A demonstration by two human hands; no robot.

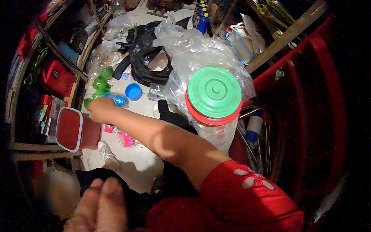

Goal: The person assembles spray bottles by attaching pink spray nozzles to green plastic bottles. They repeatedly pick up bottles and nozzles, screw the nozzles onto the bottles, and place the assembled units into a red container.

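My right arm, in a red short sleeve, stretches across to the left. At its end my right hand is back-up, its fingertips hidden, so whether it grips anything does not show. Right beside it are green see-through plastic pieces and a crinkled clear bag with something blue in it. A reddish square tub with a pale rim stands just below that hand. Close to the camera at lower left, my left hand is blurred, with fingers stretched out and nothing seen in them.
A blue round tub and a clear box of pink pieces are on the floor. Ahead lie a black plastic bag and clear plastic sheeting. A green-lidded container stands to the right. Shelves line the left.
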